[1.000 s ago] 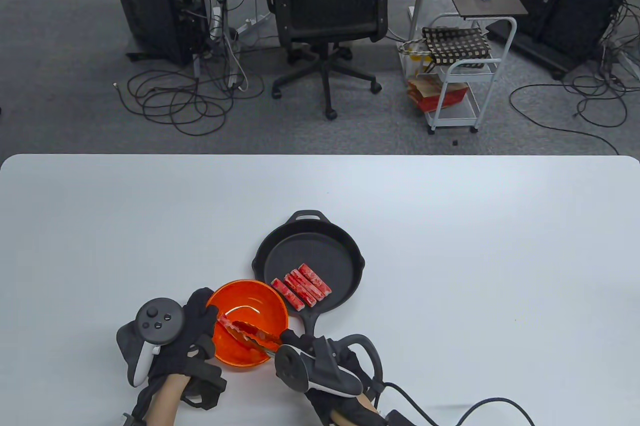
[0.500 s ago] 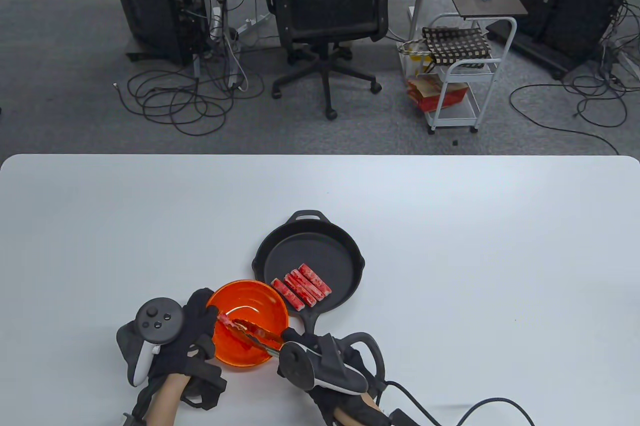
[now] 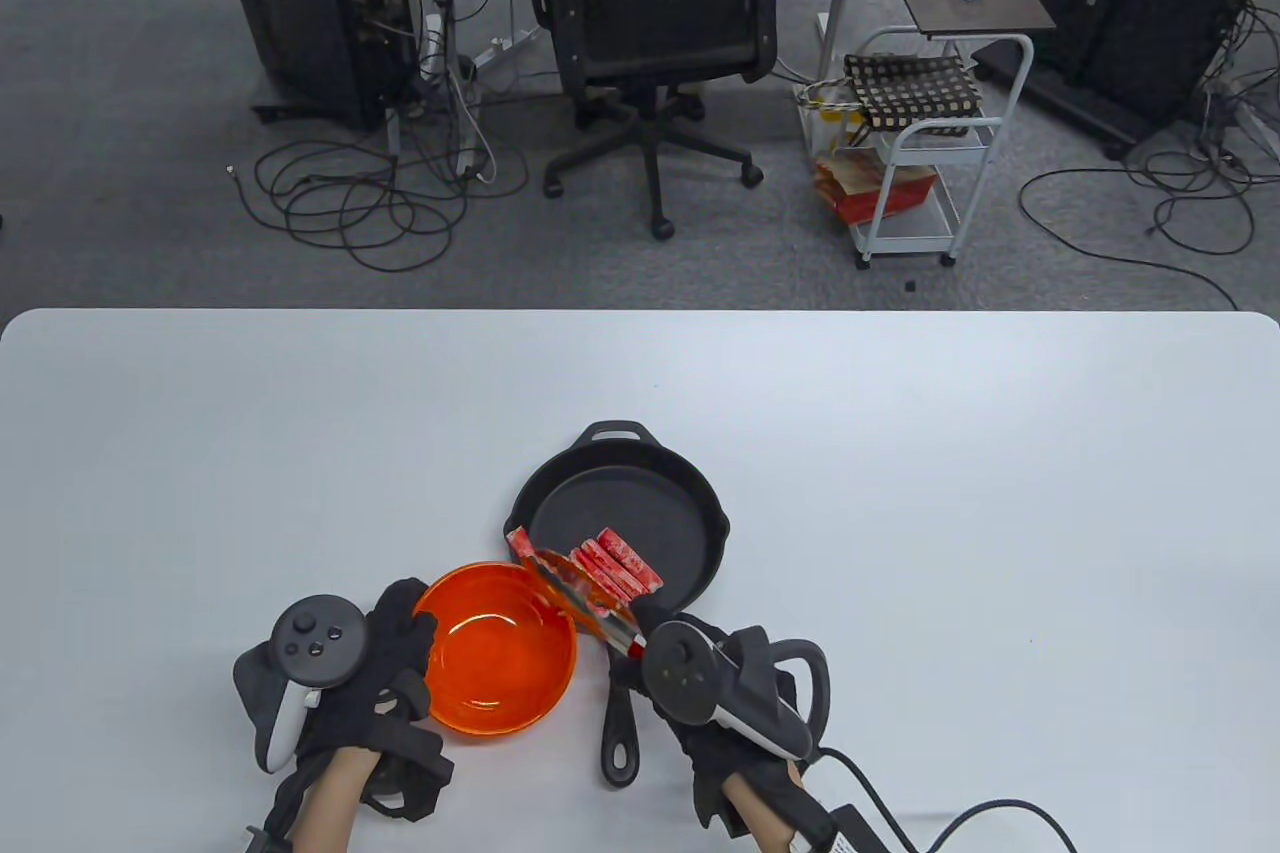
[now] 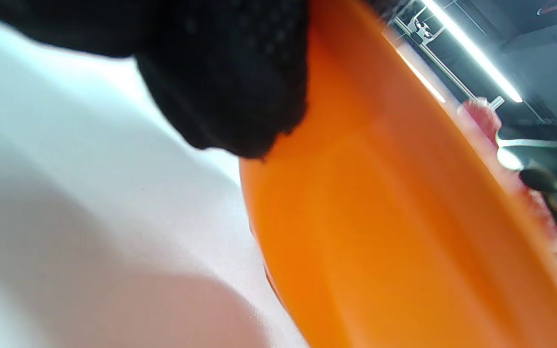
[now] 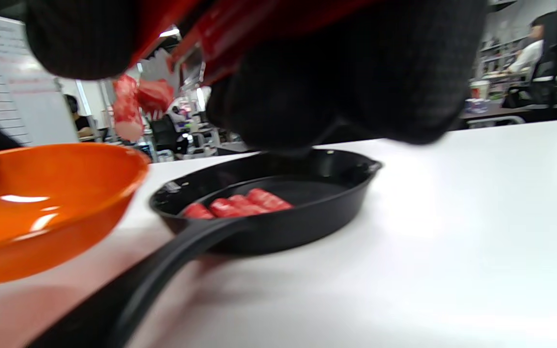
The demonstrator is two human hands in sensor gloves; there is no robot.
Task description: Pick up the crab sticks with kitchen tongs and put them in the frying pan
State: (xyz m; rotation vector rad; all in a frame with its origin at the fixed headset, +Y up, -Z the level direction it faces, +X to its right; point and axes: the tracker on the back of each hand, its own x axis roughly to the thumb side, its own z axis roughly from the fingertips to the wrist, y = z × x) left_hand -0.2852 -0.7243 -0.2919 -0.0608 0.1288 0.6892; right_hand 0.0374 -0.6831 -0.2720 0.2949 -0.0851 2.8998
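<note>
My right hand (image 3: pixel 648 631) grips red-handled kitchen tongs (image 3: pixel 575 593) that reach up and left. Their tips pinch one crab stick (image 3: pixel 518 544) in the air above the left rim of the black frying pan (image 3: pixel 690 503). In the right wrist view that crab stick (image 5: pixel 126 110) hangs from the tongs (image 5: pixel 220 34) above the gap between bowl and pan (image 5: pixel 356 193). Several crab sticks (image 3: pixel 620 568) lie side by side in the pan. My left hand (image 3: pixel 405 638) holds the left side of the orange bowl (image 3: pixel 495 653), which looks empty.
The pan's long handle (image 3: pixel 620 723) points toward me, between the bowl and my right hand. A cable (image 3: pixel 950 818) trails from my right wrist across the table's near edge. Beyond the table stand an office chair (image 3: pixel 660 23) and a white cart (image 3: pixel 925 153).
The tongs lifted the crab stick out of the orange bowl and carried it up and right to the pan's left rim. My right hand moved right. The left hand stayed on the bowl.
</note>
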